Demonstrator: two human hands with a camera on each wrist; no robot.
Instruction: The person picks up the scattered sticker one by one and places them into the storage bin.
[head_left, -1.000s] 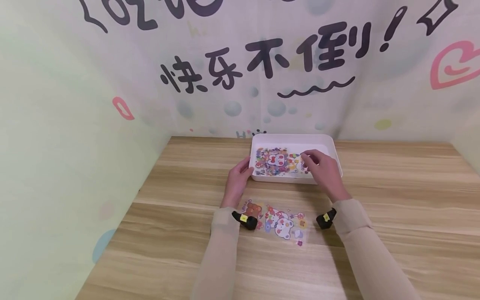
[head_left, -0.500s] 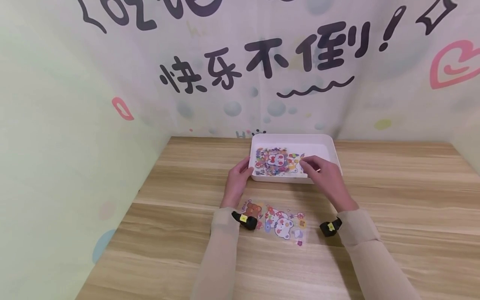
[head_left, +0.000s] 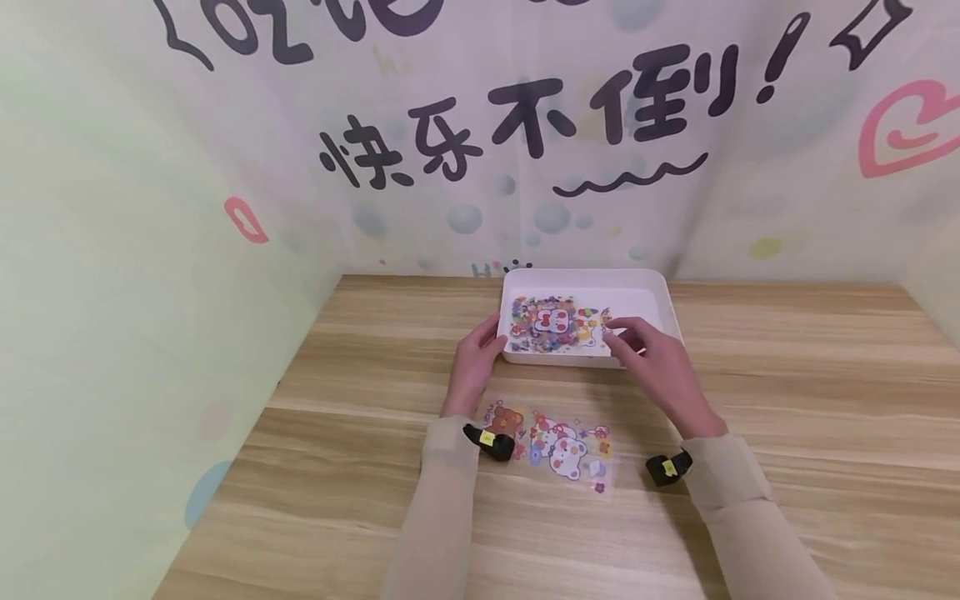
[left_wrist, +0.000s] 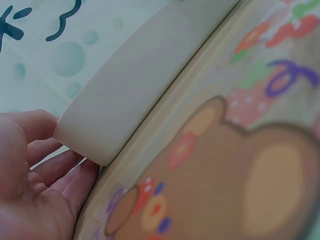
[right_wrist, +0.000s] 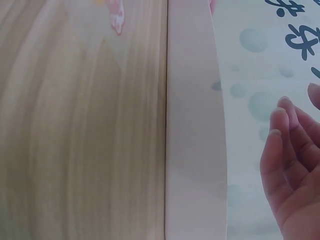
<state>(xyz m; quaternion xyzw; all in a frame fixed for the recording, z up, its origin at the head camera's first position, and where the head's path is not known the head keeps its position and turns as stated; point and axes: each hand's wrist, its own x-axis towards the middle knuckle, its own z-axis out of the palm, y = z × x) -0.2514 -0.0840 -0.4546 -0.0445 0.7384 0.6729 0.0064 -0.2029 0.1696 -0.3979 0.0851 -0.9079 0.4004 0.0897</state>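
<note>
My left hand [head_left: 474,362] rests at the left front corner of a shallow white tray [head_left: 585,361], its fingers against the outer side. In the left wrist view those fingers [left_wrist: 62,167] reach behind the tray's corner. Over the tray's right front part is my right hand [head_left: 651,358], with thumb and forefinger apart. The right wrist view shows its fingers [right_wrist: 287,150] loosely bent, holding nothing. Inside the tray, a clear pouch [head_left: 551,321] with colourful bits and a white cartoon animal lies at the left. Beside it is another printed clear piece [head_left: 591,327], partly hidden by my right hand.
A clear plastic sheet [head_left: 564,454] printed with cartoon bears lies on the wooden table [head_left: 337,467] between my forearms. Behind the tray rises a pale cloth backdrop [head_left: 435,225] with dark lettering. A similar cloth wall [head_left: 135,333] stands at the left.
My right hand has drawn back toward the front of the tray, and its thumb and forefinger have come apart. The left hand and the pouch in the tray stay put.
</note>
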